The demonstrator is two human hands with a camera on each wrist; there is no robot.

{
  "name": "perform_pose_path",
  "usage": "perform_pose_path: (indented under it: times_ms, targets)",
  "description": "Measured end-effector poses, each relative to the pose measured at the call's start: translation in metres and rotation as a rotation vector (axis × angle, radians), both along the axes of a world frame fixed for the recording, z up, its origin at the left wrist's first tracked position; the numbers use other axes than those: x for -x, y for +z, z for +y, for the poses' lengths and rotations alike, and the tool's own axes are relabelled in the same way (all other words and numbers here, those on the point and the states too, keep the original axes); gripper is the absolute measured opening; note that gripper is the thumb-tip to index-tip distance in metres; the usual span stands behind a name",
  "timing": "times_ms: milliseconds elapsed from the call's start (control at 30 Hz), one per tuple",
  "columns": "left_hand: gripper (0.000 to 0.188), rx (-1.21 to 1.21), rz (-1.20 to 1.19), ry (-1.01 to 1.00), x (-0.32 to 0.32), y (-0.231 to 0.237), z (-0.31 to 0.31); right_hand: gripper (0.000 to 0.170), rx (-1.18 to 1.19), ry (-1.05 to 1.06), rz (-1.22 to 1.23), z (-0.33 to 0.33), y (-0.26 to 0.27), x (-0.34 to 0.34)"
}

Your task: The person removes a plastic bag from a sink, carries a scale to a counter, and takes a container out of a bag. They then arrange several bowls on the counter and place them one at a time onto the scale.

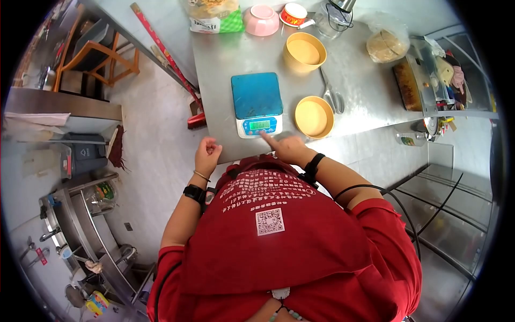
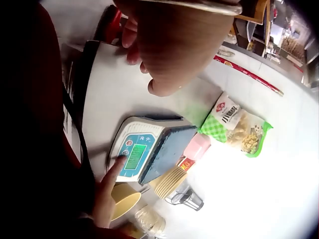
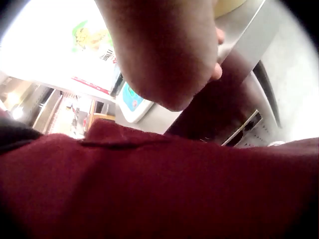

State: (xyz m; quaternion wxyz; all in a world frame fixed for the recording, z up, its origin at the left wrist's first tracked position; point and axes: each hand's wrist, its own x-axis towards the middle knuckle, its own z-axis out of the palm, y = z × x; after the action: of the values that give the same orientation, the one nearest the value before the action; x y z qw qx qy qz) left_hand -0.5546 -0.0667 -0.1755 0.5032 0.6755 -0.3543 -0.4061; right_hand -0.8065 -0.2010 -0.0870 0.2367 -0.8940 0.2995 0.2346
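Observation:
A digital kitchen scale (image 1: 257, 96) with a blue top plate and a lit green display stands near the table's front edge. My right hand (image 1: 289, 149) reaches in from the right, its index finger stretched out. That fingertip is right at the buttons beside the display, as the left wrist view also shows. Just left of the scale, past the table edge, my left hand (image 1: 207, 154) hangs with loosely bent fingers and holds nothing. A yellow bowl (image 1: 314, 117) sits right of the scale. Behind it is a stack of similar yellow bowls (image 1: 304, 52).
Grey-handled scissors (image 1: 335, 101) lie beside the bowls. Along the back are a snack bag (image 1: 214, 19), a pink bowl (image 1: 262, 20), a red-and-white tub (image 1: 293, 14) and a clear-jugged appliance (image 1: 331, 24). A plastic bag of food (image 1: 387, 44) and a bin (image 1: 407, 83) stand at right.

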Motion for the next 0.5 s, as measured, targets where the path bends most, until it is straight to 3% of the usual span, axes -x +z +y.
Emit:
perform_pose_path:
  times_ms: [33,100,133,167,233,267,333,500]
  targets:
    - [0.027,0.001,0.000,-0.003,-0.001,-0.003,0.003,0.075,0.001,-0.003,0.000,0.002,-0.007,0.003]
    - [0.023,-0.011,0.066,-0.008,-0.004,-0.009,0.009,0.064,-0.031,0.176,-0.242,0.010,-0.015,0.008]
    - [0.023,-0.008,0.067,-0.012,-0.005,-0.013,0.011,0.053,-0.024,0.136,-0.297,0.014,-0.017,0.013]
    - [0.021,-0.016,0.055,-0.019,-0.006,-0.013,0.013,0.053,-0.020,0.132,-0.295,0.017,-0.018,0.016]
    - [0.019,-0.019,0.046,-0.029,-0.008,-0.015,0.015,0.050,0.117,0.079,-0.524,0.021,-0.022,0.028]
    - [0.018,-0.020,0.077,-0.011,-0.009,-0.015,0.016,0.050,0.123,0.078,-0.522,0.023,-0.020,0.036]
    - [0.017,-0.015,0.111,0.003,-0.011,-0.017,0.019,0.046,-0.016,-0.029,-0.172,0.030,-0.016,0.057]
    - [0.016,-0.006,0.078,-0.002,-0.017,-0.027,0.027,0.056,0.111,-0.256,-0.165,0.051,-0.027,0.091]
